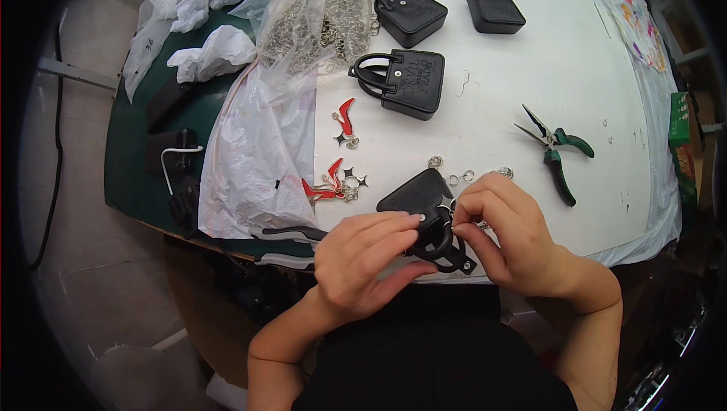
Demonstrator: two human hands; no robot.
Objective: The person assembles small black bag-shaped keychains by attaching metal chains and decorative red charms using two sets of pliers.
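Observation:
A small black handbag (415, 193) lies at the near edge of the table, its looped handles toward me. My left hand (367, 259) grips it from the left, fingers on its face and thumb by the handles. The fingertips of my right hand (503, 233) pinch a silver star charm (445, 203) at the base of the handle; its attachment is partly hidden by the fingers. Loose metal rings (460, 178) lie just beyond the bag. Red high-heel charms (333, 181) with silver stars are to the left, another red shoe charm (346, 117) farther off.
Three more black mini bags (413, 85) stand farther back. Green-handled pliers (556, 152) lie open at right. A clear plastic bag of metal chains (310, 25) sits back left, beside white plastic sheeting (254, 146). Grey-and-black handles (288, 237) poke out near my left hand.

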